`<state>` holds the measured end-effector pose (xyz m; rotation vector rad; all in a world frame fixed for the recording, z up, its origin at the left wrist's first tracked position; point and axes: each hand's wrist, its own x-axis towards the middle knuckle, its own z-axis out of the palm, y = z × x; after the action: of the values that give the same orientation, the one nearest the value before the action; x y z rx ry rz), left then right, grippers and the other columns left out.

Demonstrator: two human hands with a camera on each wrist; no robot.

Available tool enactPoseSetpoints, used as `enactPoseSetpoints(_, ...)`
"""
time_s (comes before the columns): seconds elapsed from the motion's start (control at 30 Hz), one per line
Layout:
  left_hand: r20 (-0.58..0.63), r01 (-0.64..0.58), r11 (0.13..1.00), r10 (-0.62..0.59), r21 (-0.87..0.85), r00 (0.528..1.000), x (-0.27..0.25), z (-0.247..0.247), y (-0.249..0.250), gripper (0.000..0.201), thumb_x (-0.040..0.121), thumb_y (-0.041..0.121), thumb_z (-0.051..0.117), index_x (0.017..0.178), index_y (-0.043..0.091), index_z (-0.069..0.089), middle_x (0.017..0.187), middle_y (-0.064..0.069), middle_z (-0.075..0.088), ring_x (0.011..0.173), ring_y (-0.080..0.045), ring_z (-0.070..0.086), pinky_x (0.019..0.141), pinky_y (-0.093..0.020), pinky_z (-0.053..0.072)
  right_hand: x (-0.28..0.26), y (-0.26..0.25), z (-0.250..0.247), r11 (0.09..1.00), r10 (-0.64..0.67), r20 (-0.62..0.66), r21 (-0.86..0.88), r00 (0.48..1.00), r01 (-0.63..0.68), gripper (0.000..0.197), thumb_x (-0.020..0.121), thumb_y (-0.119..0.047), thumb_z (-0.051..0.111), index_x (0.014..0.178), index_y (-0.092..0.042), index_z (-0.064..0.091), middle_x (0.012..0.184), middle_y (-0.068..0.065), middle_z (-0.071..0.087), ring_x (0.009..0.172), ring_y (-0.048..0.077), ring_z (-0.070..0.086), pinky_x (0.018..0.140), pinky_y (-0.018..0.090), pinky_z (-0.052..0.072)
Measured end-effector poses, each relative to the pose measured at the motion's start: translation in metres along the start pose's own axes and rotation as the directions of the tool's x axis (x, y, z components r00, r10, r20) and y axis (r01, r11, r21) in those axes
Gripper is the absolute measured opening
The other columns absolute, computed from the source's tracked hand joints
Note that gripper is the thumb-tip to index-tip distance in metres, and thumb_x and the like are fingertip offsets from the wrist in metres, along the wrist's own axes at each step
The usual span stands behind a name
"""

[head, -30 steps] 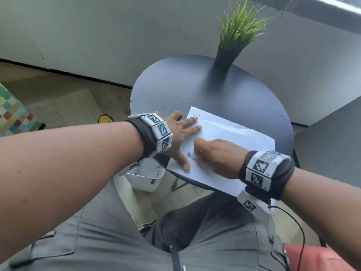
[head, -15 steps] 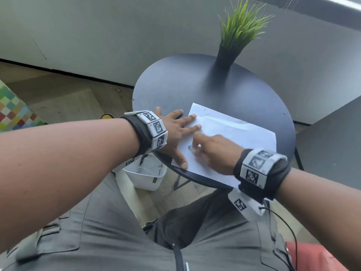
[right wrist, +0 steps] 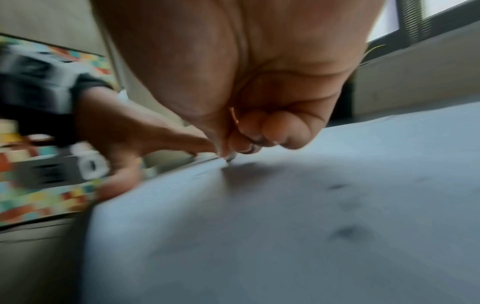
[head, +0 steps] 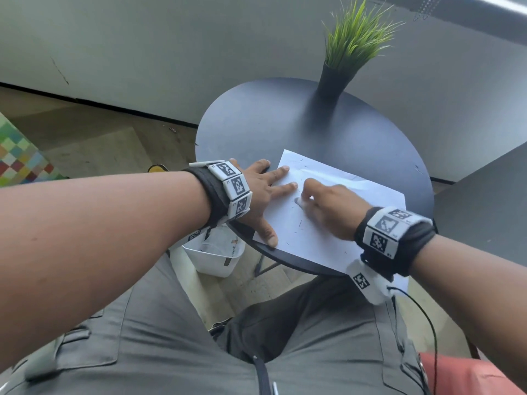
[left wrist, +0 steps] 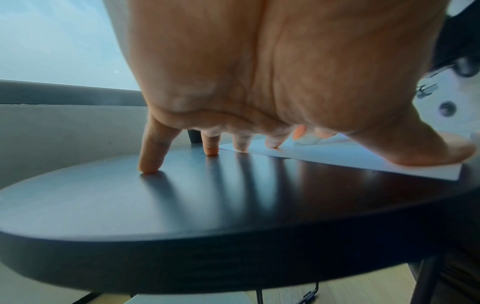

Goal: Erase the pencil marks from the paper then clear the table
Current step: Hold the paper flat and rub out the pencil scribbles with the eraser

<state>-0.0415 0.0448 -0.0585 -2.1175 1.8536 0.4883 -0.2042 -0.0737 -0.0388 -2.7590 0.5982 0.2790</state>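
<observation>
A white sheet of paper point(head: 356, 195) lies on the near part of a round dark table point(head: 256, 124), its near corner hanging over the rim. My left hand point(head: 265, 192) lies flat with its fingers spread. The thumb and two fingers press the sheet's left edge point(left wrist: 337, 158); the other fingertips point(left wrist: 148, 166) rest on the tabletop. My right hand point(head: 322, 206) pinches a small pale eraser point(head: 299, 201) against the sheet beside the left fingers. In the right wrist view the curled fingers point(right wrist: 272, 131) hide all but the eraser's tip point(right wrist: 230, 158). Dark crumbs point(head: 299, 225) dot the paper.
A green grass plant point(head: 356, 38) in a black vase point(head: 330, 81) stands at the table's far edge. A white bin point(head: 216, 255) sits on the floor under the table's left rim. A dark surface point(head: 484, 209) is at the right, a checkered object point(head: 17, 158) at far left.
My right hand has slid the eraser up the sheet, away from my left thumb and toward the left fingertips. The left hand keeps pressing the paper in the same place.
</observation>
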Motion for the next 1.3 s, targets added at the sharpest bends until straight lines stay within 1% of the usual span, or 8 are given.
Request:
enactPoseSetpoints(0.13,0.025,0.003,1.0,-0.004,0.031,1.0,-0.002,-0.004,0.003,0.124,0.057,0.096,0.055,0.154,0.049,-0.008,0.166,0.009,-0.015,0.15,-0.029,-0.002,0.103,-0.071,0.03,-0.028,-0.029,0.023,0.974,-0.214,0.205,-0.034,0.955,0.225,0.017,0.099,-0.032,0.045,0.106,-0.016,0.044,0.091,0.012,0.063,0.078,0.034,0.053,0.069,0.041,0.045)
enactPoseSetpoints(0.3,0.075,0.003,1.0,-0.004,0.022,0.997,-0.007,-0.013,0.007,0.122,0.062,0.092,0.057,0.154,0.049,-0.009,0.166,0.005,-0.017,0.15,-0.033,-0.004,0.106,-0.069,0.027,-0.01,0.003,0.001,0.999,0.041,0.054,-0.004,0.998,-0.04,0.025,0.1,-0.042,0.041,0.107,-0.019,0.044,0.091,0.013,0.061,0.082,0.034,0.055,0.073,0.038,0.046)
enactPoseSetpoints(0.47,0.066,0.002,0.999,-0.005,0.042,0.998,-0.007,-0.014,0.008,0.123,0.061,0.092,0.057,0.154,0.049,-0.009,0.166,0.005,-0.017,0.15,-0.033,-0.003,0.105,-0.069,0.029,-0.034,-0.023,0.021,0.983,-0.17,0.192,-0.041,0.967,0.181,0.018,0.101,-0.036,0.041,0.104,-0.018,0.043,0.091,0.013,0.063,0.078,0.033,0.054,0.071,0.043,0.047)
enactPoseSetpoints(0.6,0.067,0.006,0.999,-0.009,0.042,0.998,-0.007,-0.013,0.009,0.123,0.061,0.092,0.058,0.154,0.049,-0.009,0.166,0.006,-0.015,0.149,-0.032,-0.002,0.105,-0.065,0.031,-0.011,0.007,0.0,0.996,0.083,0.023,0.012,0.996,-0.084,0.028,0.1,-0.045,0.04,0.104,-0.018,0.044,0.086,0.013,0.06,0.081,0.036,0.056,0.072,0.04,0.047)
enactPoseSetpoints(0.73,0.064,0.01,0.999,-0.013,0.046,0.998,-0.006,-0.012,0.008,0.123,0.06,0.093,0.058,0.153,0.05,-0.01,0.166,0.008,-0.017,0.15,-0.031,-0.002,0.106,-0.067,0.032,-0.024,-0.033,0.022,0.988,-0.145,0.141,-0.021,0.979,0.15,0.023,0.1,-0.036,0.043,0.11,-0.015,0.045,0.098,0.015,0.064,0.088,0.037,0.057,0.074,0.042,0.046)
enactPoseSetpoints(1.03,0.077,0.009,0.999,-0.012,0.042,0.997,-0.009,-0.018,0.012,0.123,0.063,0.089,0.061,0.156,0.046,-0.009,0.167,0.003,-0.016,0.15,-0.034,-0.003,0.11,-0.062,0.027,-0.023,-0.02,0.016,0.986,-0.163,0.177,-0.016,0.971,0.168,0.016,0.097,-0.033,0.049,0.107,-0.021,0.052,0.093,0.009,0.066,0.086,0.032,0.058,0.075,0.041,0.048)
enactPoseSetpoints(1.17,0.094,0.006,0.999,-0.009,0.037,0.996,-0.01,-0.02,0.013,0.119,0.066,0.088,0.06,0.155,0.05,-0.009,0.167,0.002,-0.015,0.15,-0.034,-0.002,0.112,-0.058,0.025,-0.016,0.015,-0.005,0.996,0.093,0.019,0.01,0.995,-0.093,0.024,0.098,-0.046,0.044,0.102,-0.023,0.049,0.09,0.009,0.064,0.084,0.033,0.057,0.077,0.04,0.048)
enactPoseSetpoints(1.3,0.119,0.016,0.999,-0.021,0.044,0.993,-0.009,-0.021,0.014,0.121,0.064,0.089,0.061,0.154,0.051,-0.011,0.167,0.002,-0.017,0.151,-0.036,-0.005,0.111,-0.061,0.026,-0.042,-0.016,0.018,0.988,-0.14,0.182,-0.044,0.973,0.151,0.018,0.1,-0.035,0.043,0.103,-0.018,0.043,0.09,0.013,0.062,0.078,0.033,0.051,0.072,0.043,0.046)
